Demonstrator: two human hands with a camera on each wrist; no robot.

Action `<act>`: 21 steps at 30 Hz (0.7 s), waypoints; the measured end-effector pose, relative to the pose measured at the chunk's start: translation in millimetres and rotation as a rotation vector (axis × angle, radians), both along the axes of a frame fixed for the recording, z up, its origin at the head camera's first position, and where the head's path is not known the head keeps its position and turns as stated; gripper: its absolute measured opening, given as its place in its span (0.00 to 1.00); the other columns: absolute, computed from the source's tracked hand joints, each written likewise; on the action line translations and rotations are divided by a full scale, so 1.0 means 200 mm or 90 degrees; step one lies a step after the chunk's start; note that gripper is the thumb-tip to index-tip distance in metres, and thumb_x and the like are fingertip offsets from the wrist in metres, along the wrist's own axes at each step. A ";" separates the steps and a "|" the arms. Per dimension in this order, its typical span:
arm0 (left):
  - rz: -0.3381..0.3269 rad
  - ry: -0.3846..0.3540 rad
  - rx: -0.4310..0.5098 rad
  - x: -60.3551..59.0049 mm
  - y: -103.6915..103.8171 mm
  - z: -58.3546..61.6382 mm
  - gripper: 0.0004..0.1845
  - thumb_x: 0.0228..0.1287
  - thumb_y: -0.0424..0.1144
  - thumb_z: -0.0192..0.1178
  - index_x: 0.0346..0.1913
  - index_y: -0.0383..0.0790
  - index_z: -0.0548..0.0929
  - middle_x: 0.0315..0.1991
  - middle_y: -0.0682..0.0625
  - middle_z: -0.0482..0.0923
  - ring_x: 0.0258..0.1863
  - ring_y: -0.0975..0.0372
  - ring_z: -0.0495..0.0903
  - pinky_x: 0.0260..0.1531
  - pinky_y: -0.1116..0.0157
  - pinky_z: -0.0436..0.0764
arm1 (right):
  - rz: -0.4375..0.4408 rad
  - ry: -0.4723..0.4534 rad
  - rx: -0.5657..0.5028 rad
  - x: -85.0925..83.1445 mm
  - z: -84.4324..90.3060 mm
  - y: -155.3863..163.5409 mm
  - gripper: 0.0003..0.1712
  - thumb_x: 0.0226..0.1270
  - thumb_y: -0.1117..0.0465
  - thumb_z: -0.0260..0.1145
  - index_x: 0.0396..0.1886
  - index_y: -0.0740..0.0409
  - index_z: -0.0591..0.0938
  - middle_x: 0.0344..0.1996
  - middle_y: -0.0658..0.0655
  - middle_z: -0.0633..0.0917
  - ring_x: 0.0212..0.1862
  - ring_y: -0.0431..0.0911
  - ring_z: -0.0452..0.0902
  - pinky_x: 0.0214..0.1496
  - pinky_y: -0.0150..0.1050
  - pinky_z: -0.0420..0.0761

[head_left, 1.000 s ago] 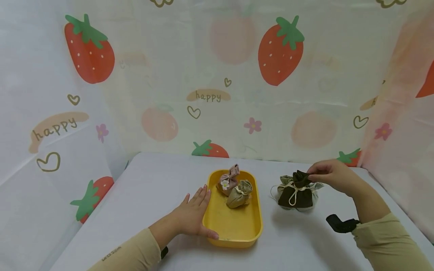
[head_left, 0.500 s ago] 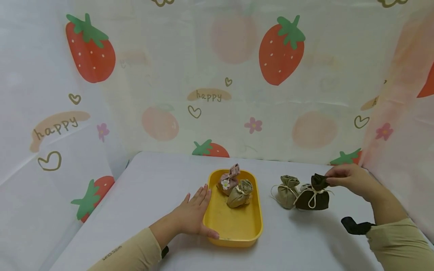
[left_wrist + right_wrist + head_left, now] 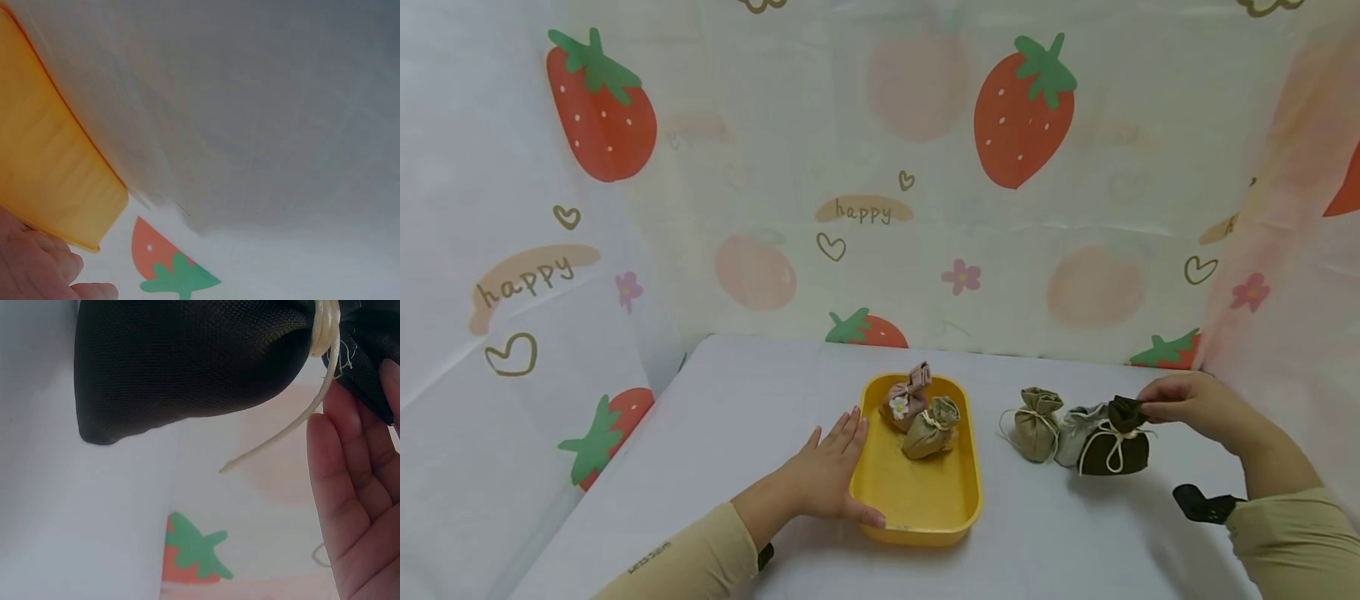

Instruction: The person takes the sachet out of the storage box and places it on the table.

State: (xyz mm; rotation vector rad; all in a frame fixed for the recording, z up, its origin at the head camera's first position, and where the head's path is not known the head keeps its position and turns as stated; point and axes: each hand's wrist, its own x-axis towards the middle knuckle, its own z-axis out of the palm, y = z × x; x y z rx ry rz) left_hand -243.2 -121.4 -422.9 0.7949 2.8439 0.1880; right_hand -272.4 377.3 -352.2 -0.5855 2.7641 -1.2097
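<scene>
Dark brown cloth pouch (image 3: 1113,450), cream-corded neck pinched by right hand (image 3: 1191,405)

Dark brown pouch (image 3: 1114,450): small cloth drawstring bag, neck cinched w/ cream cord tied in a bow, loose cord ends hanging down front. Upright, plump body, ruffled top pinched by right hand (image 3: 1187,404) at far right of table. Touches or overlaps the grey pouch (image 3: 1075,429) just beside it; can't tell if its base rests on the table. Right wrist view: coarse weave, rounded bottom, cord (image 3: 312,419) trailing off the neck.
</scene>
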 end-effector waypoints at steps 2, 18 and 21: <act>-0.001 0.001 0.001 0.00 0.00 0.00 0.68 0.35 0.82 0.48 0.72 0.37 0.39 0.72 0.43 0.30 0.71 0.53 0.32 0.63 0.43 0.45 | 0.012 -0.004 -0.009 0.00 -0.01 0.02 0.06 0.62 0.69 0.60 0.34 0.70 0.80 0.27 0.46 0.84 0.32 0.37 0.80 0.35 0.31 0.78; 0.000 0.001 0.001 -0.01 0.00 -0.01 0.69 0.34 0.82 0.48 0.72 0.36 0.40 0.72 0.43 0.30 0.71 0.52 0.33 0.63 0.43 0.45 | 0.059 -0.093 -0.061 -0.01 -0.07 0.06 0.08 0.65 0.68 0.56 0.35 0.70 0.79 0.29 0.44 0.84 0.35 0.36 0.80 0.38 0.31 0.78; 0.000 0.000 0.001 0.00 0.00 -0.01 0.69 0.35 0.82 0.49 0.72 0.36 0.40 0.72 0.42 0.30 0.71 0.53 0.33 0.63 0.43 0.45 | 0.044 -0.106 -0.063 -0.01 -0.07 0.07 0.08 0.65 0.68 0.57 0.35 0.70 0.80 0.28 0.44 0.84 0.34 0.36 0.80 0.38 0.31 0.79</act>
